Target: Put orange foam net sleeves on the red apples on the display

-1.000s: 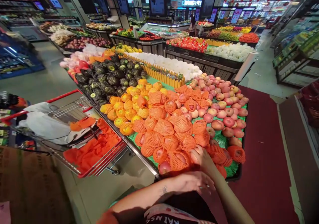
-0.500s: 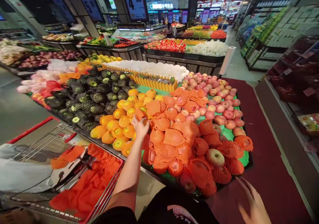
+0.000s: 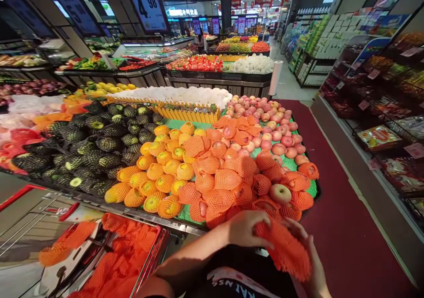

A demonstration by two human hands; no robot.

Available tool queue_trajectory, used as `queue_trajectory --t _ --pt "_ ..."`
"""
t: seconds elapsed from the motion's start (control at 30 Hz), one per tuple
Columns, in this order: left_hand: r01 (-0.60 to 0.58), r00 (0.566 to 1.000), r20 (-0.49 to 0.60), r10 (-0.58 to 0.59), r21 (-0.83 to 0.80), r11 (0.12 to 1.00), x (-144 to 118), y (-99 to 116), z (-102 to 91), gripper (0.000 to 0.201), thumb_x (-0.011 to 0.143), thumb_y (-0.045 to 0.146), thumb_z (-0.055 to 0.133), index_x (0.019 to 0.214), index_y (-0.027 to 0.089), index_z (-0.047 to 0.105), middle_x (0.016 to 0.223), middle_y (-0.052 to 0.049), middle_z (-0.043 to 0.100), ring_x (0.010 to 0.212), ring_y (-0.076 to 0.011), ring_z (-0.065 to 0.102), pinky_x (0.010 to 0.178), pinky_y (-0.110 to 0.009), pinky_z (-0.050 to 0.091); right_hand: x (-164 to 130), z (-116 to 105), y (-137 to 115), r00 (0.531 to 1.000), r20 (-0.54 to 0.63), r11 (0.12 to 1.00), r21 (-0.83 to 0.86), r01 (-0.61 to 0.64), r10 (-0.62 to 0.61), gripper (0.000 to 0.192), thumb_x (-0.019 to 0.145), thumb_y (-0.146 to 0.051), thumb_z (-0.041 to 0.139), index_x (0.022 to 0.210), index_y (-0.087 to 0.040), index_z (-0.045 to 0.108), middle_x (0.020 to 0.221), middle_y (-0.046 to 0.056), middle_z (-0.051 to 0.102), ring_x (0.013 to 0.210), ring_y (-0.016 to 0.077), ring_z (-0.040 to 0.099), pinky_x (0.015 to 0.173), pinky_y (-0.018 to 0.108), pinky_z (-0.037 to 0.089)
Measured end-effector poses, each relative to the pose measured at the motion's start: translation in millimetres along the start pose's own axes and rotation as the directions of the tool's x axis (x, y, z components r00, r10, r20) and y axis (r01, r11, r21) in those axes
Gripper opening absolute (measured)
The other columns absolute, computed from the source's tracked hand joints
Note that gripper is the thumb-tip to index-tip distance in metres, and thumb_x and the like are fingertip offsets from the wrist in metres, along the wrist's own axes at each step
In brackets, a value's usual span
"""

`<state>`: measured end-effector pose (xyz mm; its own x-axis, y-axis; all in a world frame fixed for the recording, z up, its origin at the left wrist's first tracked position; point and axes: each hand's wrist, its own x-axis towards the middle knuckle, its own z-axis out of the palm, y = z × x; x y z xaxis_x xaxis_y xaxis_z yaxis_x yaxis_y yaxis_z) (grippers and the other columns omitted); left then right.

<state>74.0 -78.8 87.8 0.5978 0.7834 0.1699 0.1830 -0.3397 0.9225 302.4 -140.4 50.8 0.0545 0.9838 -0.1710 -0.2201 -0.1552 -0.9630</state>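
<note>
Close to my body, both hands are on an orange foam net sleeve [image 3: 286, 249]. My left hand [image 3: 245, 228] pinches its left end, thumb and fingers closed. My right hand [image 3: 313, 260] curls round the right side. Whether fruit is inside the sleeve I cannot tell. Just beyond my hands lie apples in orange foam nets [image 3: 228, 181], with one bare pale apple [image 3: 280, 193] on top near the front right. Bare red apples [image 3: 278, 136] are heaped behind on green matting.
Oranges in yellow-orange nets [image 3: 165, 183] and dark netted melons [image 3: 109, 143] fill the stand's left. A shopping cart [image 3: 154, 245] holding loose orange foam nets [image 3: 122, 254] stands at lower left. Packaged-goods shelves [image 3: 374, 112] line the right. A plastic bag roll [image 3: 275, 78] stands behind the apples.
My left hand has left the fruit pile and come back toward my body. My right hand has moved in to meet it, with the foam net sleeve between them. The view has turned right.
</note>
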Motion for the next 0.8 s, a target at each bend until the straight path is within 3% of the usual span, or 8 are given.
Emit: queue_trajectory --t 0.07,0.13,0.23,0.33,0.43,0.6,0.7,0.8 --pt "0.072 0.997 0.040 -0.071 -0.037 0.997 -6.0 2.1 13.6 0.051 0.075 0.043 0.083 0.114 0.019 0.060 0.107 -0.008 0.071 0.096 -0.0219 0.067 0.090 -0.033 0.051 5.1 15.7 -7.6 0.994 0.101 0.999 -0.018 0.037 -0.035 0.058 0.086 -0.073 0.055 0.121 -0.030 0.069 0.108 0.008 0.074 0.101 0.0297 0.070 0.088 0.043 0.058" --pt "0.126 0.989 -0.069 -0.131 -0.073 0.989 -15.7 0.4 11.6 0.053 0.077 0.037 0.081 0.120 0.019 0.057 0.111 -0.009 0.070 0.100 -0.0225 0.066 0.092 -0.034 0.050 7.0 25.7 -16.1 0.973 0.227 0.997 -0.064 0.046 -0.030 0.053 0.078 -0.062 0.074 0.121 -0.032 0.069 0.103 0.005 0.072 0.095 0.0268 0.069 0.084 0.039 0.057" --pt "0.191 0.973 -0.118 -0.200 -0.085 0.978 -34.8 -4.3 -1.9 0.029 0.080 0.024 0.074 0.106 0.017 0.064 0.098 -0.005 0.069 0.084 -0.0172 0.062 0.078 -0.028 0.049 3.8 37.9 -21.3 0.911 0.400 0.987 -0.156 -0.035 0.096 0.053 0.072 -0.042 0.087 0.120 -0.031 0.070 0.089 0.000 0.064 0.076 0.0175 0.063 0.068 0.029 0.051" --pt "0.154 0.984 -0.083 -0.160 -0.071 0.985 -55.0 -8.4 -7.2 0.009 0.083 0.020 0.068 0.092 0.017 0.070 0.095 -0.006 0.068 0.085 -0.0170 0.062 0.079 -0.028 0.047 -2.3 49.5 -11.6 0.850 0.480 0.972 -0.184 -0.146 0.218 0.046 0.069 -0.040 0.089 0.109 -0.026 0.070 0.081 -0.003 0.057 0.064 0.0111 0.052 0.058 0.024 0.038" --pt "0.097 0.991 -0.079 -0.105 -0.099 0.990 -69.9 -8.4 -3.0 0.013 0.089 0.025 0.064 0.096 0.018 0.072 0.109 -0.011 0.069 0.103 -0.0223 0.064 0.095 -0.035 0.047 -5.6 57.1 3.7 0.815 0.519 0.966 -0.131 -0.223 0.258 0.036 0.071 -0.042 0.088 0.088 -0.023 0.062 0.074 -0.006 0.052 0.059 0.0088 0.042 0.056 0.023 0.031" --pt "-0.016 0.992 -0.126 0.001 -0.120 0.993 -67.4 3.5 -0.4 0.041 0.084 0.047 0.074 0.113 0.019 0.069 0.121 -0.015 0.066 0.113 -0.0279 0.061 0.101 -0.043 0.046 1.8 57.9 9.5 0.909 0.404 0.991 -0.127 -0.050 0.098 0.038 0.075 -0.044 0.084 0.076 -0.022 0.053 0.079 -0.003 0.050 0.074 0.0146 0.048 0.068 0.027 0.039" --pt "-0.010 0.988 -0.156 0.004 -0.037 0.999 -51.6 9.7 2.2 0.031 0.076 0.039 0.083 0.093 0.018 0.068 0.110 -0.013 0.069 0.107 -0.0266 0.061 0.098 -0.041 0.047 10.0 51.7 -0.7 0.920 0.391 0.991 -0.123 0.059 -0.007 0.040 0.076 -0.042 0.083 0.068 -0.022 0.050 0.092 0.002 0.054 0.090 0.0197 0.054 0.083 0.032 0.043" --pt "-0.085 0.978 -0.205 0.044 -0.194 0.977 -34.2 10.0 13.1 0.024 0.079 0.033 0.079 0.079 0.017 0.060 0.092 -0.009 0.069 0.095 -0.0230 0.063 0.089 -0.038 0.049 17.6 39.1 -14.5 0.927 0.376 1.000 -0.014 0.017 -0.011 0.043 0.076 -0.042 0.082 0.064 -0.022 0.046 0.087 0.002 0.057 0.089 0.0211 0.056 0.084 0.034 0.044"
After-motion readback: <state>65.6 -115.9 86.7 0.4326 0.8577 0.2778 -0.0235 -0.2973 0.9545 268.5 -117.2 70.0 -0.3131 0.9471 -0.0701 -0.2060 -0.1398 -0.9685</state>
